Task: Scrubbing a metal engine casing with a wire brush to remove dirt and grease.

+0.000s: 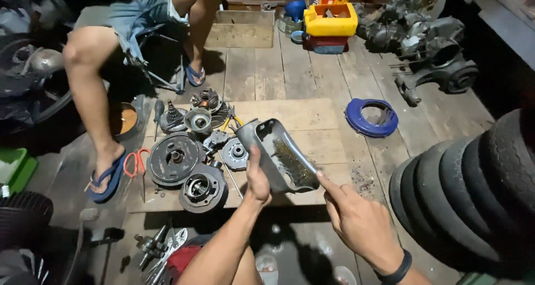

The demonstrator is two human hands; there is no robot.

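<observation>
left hand [257, 180] holds up a grey metal cover [278, 154]; right hand [356, 221] points at it.

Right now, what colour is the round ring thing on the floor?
Blue; the ring cover shows clearly in the head view.

Grey metal cover [281, 154], blue ring [371, 117], yellow bin [330, 20].

**Grimy metal cover held aloft**

We see a grey metal cover [281, 154], long and curved, its hollow side up and caked with brownish grime. It tilts in the air above the wooden board's [312, 117] right front corner.
</observation>
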